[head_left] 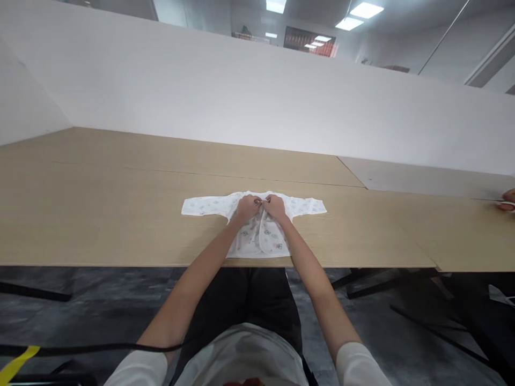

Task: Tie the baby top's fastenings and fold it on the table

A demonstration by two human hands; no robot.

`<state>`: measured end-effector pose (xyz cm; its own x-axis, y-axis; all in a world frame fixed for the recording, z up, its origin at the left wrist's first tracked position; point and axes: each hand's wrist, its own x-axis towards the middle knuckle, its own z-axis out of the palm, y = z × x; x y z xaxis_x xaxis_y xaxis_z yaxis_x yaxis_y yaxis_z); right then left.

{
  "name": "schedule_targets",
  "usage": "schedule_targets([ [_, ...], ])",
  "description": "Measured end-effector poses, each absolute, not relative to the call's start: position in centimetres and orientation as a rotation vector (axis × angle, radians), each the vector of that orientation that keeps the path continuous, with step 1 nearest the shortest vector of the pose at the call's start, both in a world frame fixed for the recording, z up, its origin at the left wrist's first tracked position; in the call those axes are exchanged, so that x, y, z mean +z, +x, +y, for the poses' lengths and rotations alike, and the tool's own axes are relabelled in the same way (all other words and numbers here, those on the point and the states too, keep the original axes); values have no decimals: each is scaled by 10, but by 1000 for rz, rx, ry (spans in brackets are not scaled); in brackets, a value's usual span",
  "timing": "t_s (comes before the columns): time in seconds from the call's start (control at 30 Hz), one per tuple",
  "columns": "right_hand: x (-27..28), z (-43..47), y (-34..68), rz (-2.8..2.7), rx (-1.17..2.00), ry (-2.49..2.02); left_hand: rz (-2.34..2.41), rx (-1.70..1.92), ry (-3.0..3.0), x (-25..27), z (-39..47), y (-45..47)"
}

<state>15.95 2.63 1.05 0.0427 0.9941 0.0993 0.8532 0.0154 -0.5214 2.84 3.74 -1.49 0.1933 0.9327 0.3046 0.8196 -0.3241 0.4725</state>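
Observation:
A small white baby shirt (249,244) with a sparse printed pattern lies on the table near its front edge, both sleeves stretched out sideways. My left hand (248,206) pinches the cloth at the upper middle of the shirt. Close beside it, my right hand (275,206) pinches the other side of the front opening. The fingertips of both hands almost meet below the neckline. Whatever fastening lies between them is too small to make out. Below the hands the front panels overlap in loose folds.
The wood-coloured table (120,214) runs wide to both sides, with a white partition (241,96) along its back. At the far right edge another person's hand (509,195) shows in part. A black cable (100,348) crosses at lower left, over my left arm.

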Motion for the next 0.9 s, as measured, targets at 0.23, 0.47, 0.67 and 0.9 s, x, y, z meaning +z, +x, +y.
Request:
schedule_targets([
  [0.23, 11, 32, 172, -1727, 578, -1829, 1548, 962, 2150, -17, 38, 29],
  [0.47, 4, 39, 176, -1459, 970, -1705, 1521, 1087, 1977, -18, 39, 29],
  [0.67, -1, 42, 176, -1408, 1128, -1501, 1470, 1129, 1932, -18, 42, 29],
  [0.9, 2, 40, 176, -1412, 1142, -1473, 1408, 1117, 1870, -18, 43, 27],
])
